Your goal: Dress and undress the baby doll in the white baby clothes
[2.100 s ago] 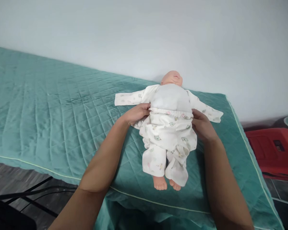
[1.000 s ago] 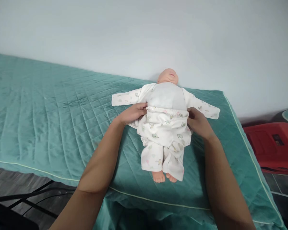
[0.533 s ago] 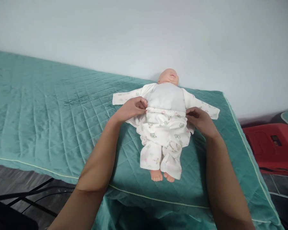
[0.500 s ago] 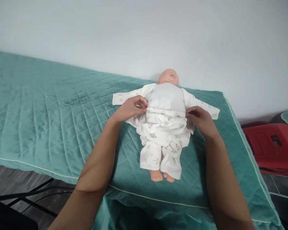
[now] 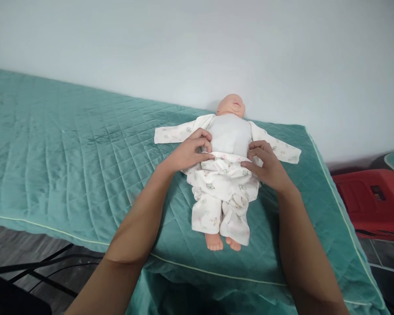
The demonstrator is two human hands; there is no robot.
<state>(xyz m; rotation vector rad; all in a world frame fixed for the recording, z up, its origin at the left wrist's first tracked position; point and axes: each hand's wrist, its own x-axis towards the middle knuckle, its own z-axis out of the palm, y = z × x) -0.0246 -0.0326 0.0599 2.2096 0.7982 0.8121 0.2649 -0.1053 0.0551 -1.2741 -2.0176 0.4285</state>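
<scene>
Left hand and right hand pinched shut on the waistband between them, patterned trousers already up over both legs of the doll (bare feet out below). Left, by the look: settling that waistband; open top's front unfastened beyond the knuckles.

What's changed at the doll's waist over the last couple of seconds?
Both hands slid inward along the waistband: the left hand and right hand moved from the doll's sides onto its belly, keeping their grip on the elastic. The doll still lies face up on the green quilt, sleeves spread.
</scene>
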